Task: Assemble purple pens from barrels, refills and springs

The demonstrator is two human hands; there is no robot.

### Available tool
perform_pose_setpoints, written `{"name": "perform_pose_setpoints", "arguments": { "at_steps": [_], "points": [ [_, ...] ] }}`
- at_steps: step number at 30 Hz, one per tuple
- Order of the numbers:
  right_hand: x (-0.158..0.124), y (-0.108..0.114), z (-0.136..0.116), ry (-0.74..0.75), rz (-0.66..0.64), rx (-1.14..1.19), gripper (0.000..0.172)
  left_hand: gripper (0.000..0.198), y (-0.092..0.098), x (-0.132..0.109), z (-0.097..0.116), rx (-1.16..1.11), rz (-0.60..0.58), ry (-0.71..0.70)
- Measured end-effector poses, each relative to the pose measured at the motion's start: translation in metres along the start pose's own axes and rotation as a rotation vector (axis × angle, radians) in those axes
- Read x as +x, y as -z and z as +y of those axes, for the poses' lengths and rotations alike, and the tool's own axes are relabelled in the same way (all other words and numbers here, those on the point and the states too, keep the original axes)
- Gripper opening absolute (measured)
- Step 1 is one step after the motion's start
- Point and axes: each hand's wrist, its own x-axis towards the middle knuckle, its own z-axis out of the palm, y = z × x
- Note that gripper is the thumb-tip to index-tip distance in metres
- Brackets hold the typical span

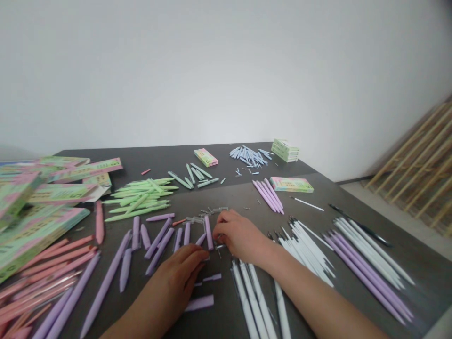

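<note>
My left hand (183, 268) rests on the dark table (353, 197), fingers curled together near short purple pen parts (208, 231). My right hand (240, 235) lies just right of it, fingertips pinched at a scatter of small metal springs (212, 212); what they hold is too small to make out. White refills (252, 292) lie below my right wrist. Loose purple barrels (158, 240) spread left of my left hand.
Green pen parts (141, 197) and teal ones (190, 176) lie further back, blue bits (249, 155) beyond. Pink barrels (52, 263) and flat green-pink boxes (38, 207) fill the left. White and purple pens (367, 263) lie right, wooden slats (420, 169) past the edge.
</note>
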Motion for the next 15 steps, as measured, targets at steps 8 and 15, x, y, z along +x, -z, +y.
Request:
{"name": "perform_pose_setpoints", "arguments": {
  "at_steps": [8, 15],
  "points": [
    [0.001, 0.002, 0.000, 0.018, -0.003, -0.031, 0.014, 0.023, 0.005, -0.002, 0.015, 0.107, -0.065, -0.057],
    [-0.002, 0.020, -0.010, -0.060, 0.045, 0.035, 0.009, 0.017, 0.003, 0.003, 0.032, 0.204, -0.216, 0.061]
  ]
}}
